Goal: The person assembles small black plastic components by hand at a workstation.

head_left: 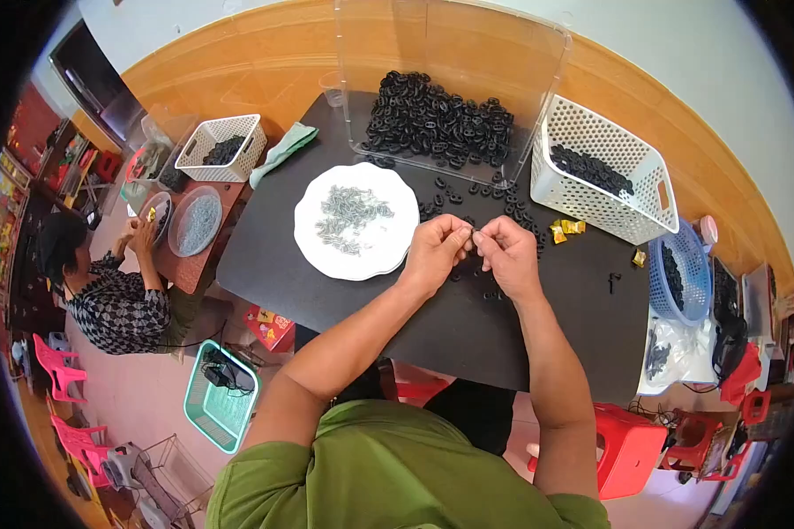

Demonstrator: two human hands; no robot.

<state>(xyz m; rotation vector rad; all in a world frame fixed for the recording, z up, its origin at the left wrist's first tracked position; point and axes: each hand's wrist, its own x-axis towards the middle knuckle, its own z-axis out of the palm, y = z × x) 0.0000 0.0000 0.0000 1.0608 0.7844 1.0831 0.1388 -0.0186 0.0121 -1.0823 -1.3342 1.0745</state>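
Note:
My left hand (434,253) and my right hand (510,256) meet fingertip to fingertip over the dark table (556,353), each closed in a pinch. Whatever small piece lies between the fingers is too hidden to name. Left of my left hand stands a white scalloped plate (388,257) with a spread of small silvery pieces (351,212). Small black oval parts (518,212) lie loose around and beyond my hands. Behind them, a clear plastic bin (476,40) holds a heap of similar black parts (441,123).
A white perforated basket (595,204) with black parts stands at the back right, near yellow wrappers (572,227). A blue basket (695,273) sits farther right. A green cloth (282,154) lies at the left edge. Another person (115,300) works at a table on the left.

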